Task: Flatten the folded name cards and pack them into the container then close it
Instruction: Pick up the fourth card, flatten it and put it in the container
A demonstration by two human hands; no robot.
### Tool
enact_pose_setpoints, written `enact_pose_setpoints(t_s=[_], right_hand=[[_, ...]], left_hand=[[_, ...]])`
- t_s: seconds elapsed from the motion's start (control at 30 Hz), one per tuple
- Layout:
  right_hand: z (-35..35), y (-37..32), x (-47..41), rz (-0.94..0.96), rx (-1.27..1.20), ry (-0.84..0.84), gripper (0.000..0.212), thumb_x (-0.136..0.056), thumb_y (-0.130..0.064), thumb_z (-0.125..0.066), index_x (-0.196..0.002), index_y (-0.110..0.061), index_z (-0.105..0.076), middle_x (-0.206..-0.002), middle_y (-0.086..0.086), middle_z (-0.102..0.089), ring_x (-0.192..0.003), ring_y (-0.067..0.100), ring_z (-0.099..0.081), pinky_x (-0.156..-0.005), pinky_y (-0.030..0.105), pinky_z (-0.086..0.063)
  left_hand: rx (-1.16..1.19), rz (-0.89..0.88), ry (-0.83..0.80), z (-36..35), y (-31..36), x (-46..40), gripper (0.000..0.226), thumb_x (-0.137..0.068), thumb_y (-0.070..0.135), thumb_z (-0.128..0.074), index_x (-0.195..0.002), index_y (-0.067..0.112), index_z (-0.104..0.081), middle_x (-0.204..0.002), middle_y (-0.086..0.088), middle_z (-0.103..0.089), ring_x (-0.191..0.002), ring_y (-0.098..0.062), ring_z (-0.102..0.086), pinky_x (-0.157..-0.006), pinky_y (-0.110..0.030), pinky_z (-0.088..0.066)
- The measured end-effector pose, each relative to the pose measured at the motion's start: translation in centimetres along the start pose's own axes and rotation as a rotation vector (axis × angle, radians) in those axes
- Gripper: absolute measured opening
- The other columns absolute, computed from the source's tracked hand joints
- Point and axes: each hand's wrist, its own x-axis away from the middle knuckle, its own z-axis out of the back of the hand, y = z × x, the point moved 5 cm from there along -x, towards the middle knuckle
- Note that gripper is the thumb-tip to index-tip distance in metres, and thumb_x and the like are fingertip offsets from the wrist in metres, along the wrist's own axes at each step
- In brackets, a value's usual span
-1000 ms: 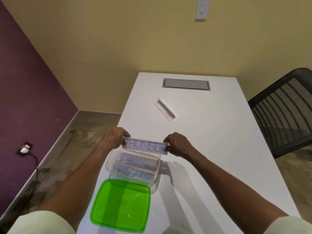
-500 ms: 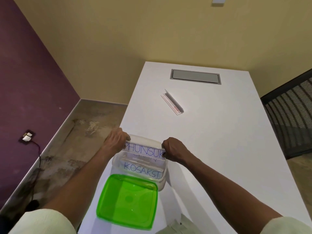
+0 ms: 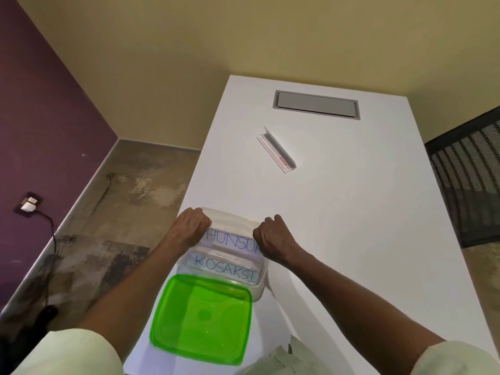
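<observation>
A clear plastic container stands on the white table near its left edge. Inside lies a flat card reading KOSAKSI. Above it is a card reading PHUNSUK, low inside the container at its far side. My left hand pinches the card's left end and my right hand pinches its right end, both with curled fingers. The green lid lies upside down in front of the container. A still-folded name card lies farther back on the table.
A grey cable hatch is set into the table's far end. A black mesh chair stands at the right. The table's left edge drops to a concrete floor by a purple wall with a socket. Pale green cloth lies at the near edge.
Both hands have lowered the PHUNSUK card from above the container down into it, covering the CHAN card. The camera has shifted left and closer.
</observation>
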Motion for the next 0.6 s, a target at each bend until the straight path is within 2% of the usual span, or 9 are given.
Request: enact_pose_setpoints(t_s=[0.1,0.2,0.23,0.33,0.4,0.47,0.6], right_hand=[[-0.1,-0.4,-0.2,0.007,0.024,0.046,0.022,-0.063,-0.006,-0.065,-0.053,-0.020,-0.053,-0.044,0.000,-0.049,-0.048,0.018,-0.047,-0.055,0.026,-0.032],[-0.3,-0.8,-0.6,0.019,0.050,0.027,0.024,-0.065,-0.003,-0.062,-0.054,-0.021,-0.053,-0.045,-0.001,-0.049,-0.049,0.018,-0.047,-0.056,0.026,-0.036],[-0.5,-0.8,-0.6,0.022,0.063,0.011,0.023,-0.066,-0.003,-0.062,-0.055,-0.021,-0.053,-0.046,-0.002,-0.049,-0.049,0.018,-0.047,-0.056,0.027,-0.037],[-1.0,-0.9,-0.8,0.022,0.089,-0.020,0.022,-0.065,-0.003,-0.063,-0.057,-0.021,-0.054,-0.047,-0.001,-0.049,-0.049,0.019,-0.047,-0.056,0.029,-0.038],[-1.2,-1.0,-0.9,0.023,0.090,-0.036,0.022,-0.065,-0.003,-0.064,-0.058,-0.021,-0.055,-0.047,-0.001,-0.049,-0.050,0.018,-0.047,-0.057,0.028,-0.037],[-1.4,-1.0,-1.0,0.027,0.092,-0.043,0.021,-0.066,-0.004,-0.065,-0.059,-0.021,-0.056,-0.048,-0.002,-0.050,-0.050,0.018,-0.048,-0.059,0.027,-0.038],[-1.2,-0.9,-1.1,0.033,0.098,-0.036,0.020,-0.064,-0.007,-0.068,-0.058,-0.022,-0.057,-0.047,-0.004,-0.050,-0.049,0.016,-0.048,-0.058,0.025,-0.038]], left_hand=[[0.010,-0.041,0.004,-0.7,0.2,0.2,0.032,-0.042,-0.007,-0.080,-0.053,0.019,-0.064,-0.051,-0.006,-0.051,-0.037,-0.022,-0.048,-0.042,-0.023,-0.025],[-0.010,-0.075,0.048,-0.7,0.3,0.3,0.030,-0.044,-0.007,-0.080,-0.057,0.018,-0.068,-0.051,-0.005,-0.051,-0.038,-0.022,-0.048,-0.042,-0.022,-0.036],[-0.022,-0.082,0.051,-0.7,0.5,0.3,0.030,-0.045,-0.007,-0.079,-0.057,0.019,-0.068,-0.051,-0.004,-0.052,-0.039,-0.021,-0.048,-0.043,-0.020,-0.035],[-0.063,-0.039,0.065,-0.4,0.5,0.1,0.024,-0.052,0.001,-0.076,-0.054,0.022,-0.066,-0.051,0.002,-0.052,-0.041,-0.016,-0.049,-0.042,-0.015,-0.022],[-0.074,-0.062,0.081,-0.2,0.7,0.0,0.025,-0.048,-0.001,-0.072,-0.052,0.021,-0.064,-0.049,0.001,-0.049,-0.039,-0.016,-0.046,-0.045,-0.017,-0.023],[-0.088,-0.067,0.061,-0.2,0.8,-0.1,0.027,-0.043,-0.001,-0.077,-0.050,0.021,-0.064,-0.048,0.001,-0.049,-0.039,-0.016,-0.046,-0.048,-0.017,-0.026],[-0.074,-0.066,-0.019,-1.1,0.9,-0.4,0.031,-0.034,0.007,-0.089,-0.052,0.020,-0.068,-0.046,0.003,-0.054,-0.044,-0.017,-0.053,-0.049,-0.020,-0.042]])
